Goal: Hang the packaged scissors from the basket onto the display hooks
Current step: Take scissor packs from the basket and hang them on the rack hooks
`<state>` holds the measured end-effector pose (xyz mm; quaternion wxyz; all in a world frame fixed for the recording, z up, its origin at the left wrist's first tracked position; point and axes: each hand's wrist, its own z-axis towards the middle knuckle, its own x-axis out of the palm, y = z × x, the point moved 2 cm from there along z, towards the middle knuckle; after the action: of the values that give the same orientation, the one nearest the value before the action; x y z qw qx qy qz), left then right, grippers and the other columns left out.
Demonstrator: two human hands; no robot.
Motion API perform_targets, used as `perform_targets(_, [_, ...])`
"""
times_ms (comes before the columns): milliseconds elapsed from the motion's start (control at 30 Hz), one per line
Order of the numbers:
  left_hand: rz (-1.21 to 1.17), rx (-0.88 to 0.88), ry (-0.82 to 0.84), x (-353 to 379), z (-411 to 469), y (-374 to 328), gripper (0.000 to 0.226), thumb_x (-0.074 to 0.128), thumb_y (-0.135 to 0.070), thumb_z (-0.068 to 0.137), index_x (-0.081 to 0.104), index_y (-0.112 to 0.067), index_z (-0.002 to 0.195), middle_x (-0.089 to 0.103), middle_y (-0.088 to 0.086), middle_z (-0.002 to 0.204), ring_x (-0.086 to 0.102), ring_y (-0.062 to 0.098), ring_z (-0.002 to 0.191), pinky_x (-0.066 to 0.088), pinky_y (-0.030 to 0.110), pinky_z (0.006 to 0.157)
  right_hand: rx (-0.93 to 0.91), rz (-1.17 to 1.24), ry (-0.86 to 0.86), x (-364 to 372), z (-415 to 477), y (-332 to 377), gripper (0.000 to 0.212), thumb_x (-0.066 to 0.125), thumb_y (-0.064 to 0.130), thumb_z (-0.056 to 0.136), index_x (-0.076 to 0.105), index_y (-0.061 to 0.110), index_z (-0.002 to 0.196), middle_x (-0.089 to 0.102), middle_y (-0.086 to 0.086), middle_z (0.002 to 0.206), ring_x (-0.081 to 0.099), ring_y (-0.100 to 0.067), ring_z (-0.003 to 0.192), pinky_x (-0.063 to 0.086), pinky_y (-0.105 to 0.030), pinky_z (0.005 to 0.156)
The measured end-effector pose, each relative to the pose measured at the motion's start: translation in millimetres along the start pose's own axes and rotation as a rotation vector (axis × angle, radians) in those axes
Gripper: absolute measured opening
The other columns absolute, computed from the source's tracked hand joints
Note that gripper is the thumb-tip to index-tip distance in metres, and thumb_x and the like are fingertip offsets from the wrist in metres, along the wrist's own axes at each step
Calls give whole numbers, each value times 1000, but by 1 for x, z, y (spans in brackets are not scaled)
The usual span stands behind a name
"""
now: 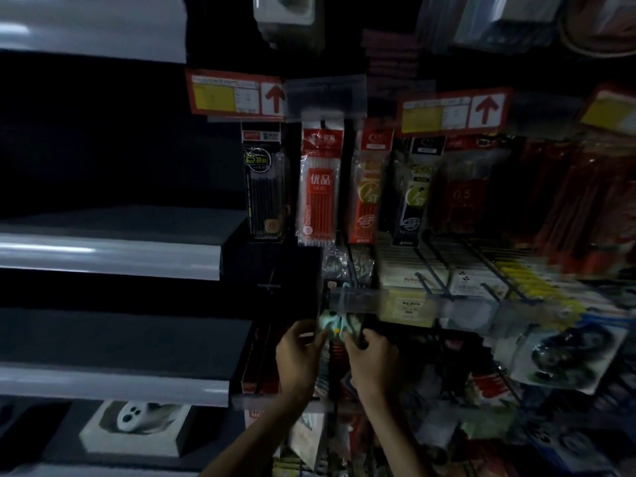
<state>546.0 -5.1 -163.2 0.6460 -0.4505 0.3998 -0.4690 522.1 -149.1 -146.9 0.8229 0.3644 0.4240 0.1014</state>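
Head view: the scene is dim and blurred toward the right. Both hands are raised in front of a stationery display. The left hand (pixel 298 352) has its fingers curled round the left edge of the scissors pack (pixel 334 324), and the right hand (pixel 371 355) pinches the right edge, so both are clamped on it. The pack is small, with pale green handles showing through the plastic. It is held upright between the two hands, with its top just under a clear rail (pixel 364 301) that runs across the display. Blur and shadow hide the top of the pack, so I cannot tell whether it is on a hook.

Above the rail hang refill packs (pixel 320 187), black, red and orange, side by side. Two red price tags (pixel 237 94) with up arrows sit over them. Right of the hands, dark wire hooks (pixel 434 266) stick out over rows of boxed goods, and blister packs lie further right. Grey shelves (pixel 110 251) step down the left side. On the lowest one, a box (pixel 137 426) holds a white object.
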Motion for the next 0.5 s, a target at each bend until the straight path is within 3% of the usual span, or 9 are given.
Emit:
perform_targets(67, [0, -12, 5, 1, 2, -3, 19, 84, -33, 89, 76, -23, 103, 78, -8, 97, 74, 4, 90, 63, 27, 76, 1, -3, -5, 0, 1, 1, 54, 76, 54, 85, 38, 26, 59, 63, -4, 59, 64, -25, 56, 37, -30, 48])
perform_targets(200, [12, -34, -16, 3, 10, -7, 21, 85, -32, 87, 74, -23, 101, 77, -8, 93, 74, 4, 89, 64, 30, 78, 20, -18, 19, -1, 10, 9, 59, 75, 51, 87, 34, 24, 55, 52, 1, 53, 58, -24, 54, 19, -25, 45])
perform_targets(267, [20, -34, -30, 4, 13, -7, 22, 86, -34, 86, 74, -22, 101, 77, -9, 91, 74, 2, 87, 64, 30, 77, 19, 3, 22, 3, 15, 7, 58, 75, 54, 86, 34, 27, 55, 48, 5, 51, 61, -24, 54, 33, -28, 46])
perform_targets(333, [40, -23, -40, 5, 13, -4, 21, 86, -37, 85, 74, -26, 98, 77, -11, 90, 73, -1, 84, 63, 31, 76, 24, -4, 34, 9, 19, 2, 54, 73, 57, 86, 38, 29, 57, 56, 2, 55, 64, -24, 57, 44, -32, 50])
perform_targets(500, [78, -14, -10, 7, 8, 0, 21, 85, -37, 86, 72, -27, 99, 76, -12, 93, 73, -3, 85, 63, 25, 75, 2, -83, 43, 14, 18, -7, 51, 68, 63, 87, 37, 31, 62, 60, 2, 61, 63, -21, 57, 49, -35, 53])
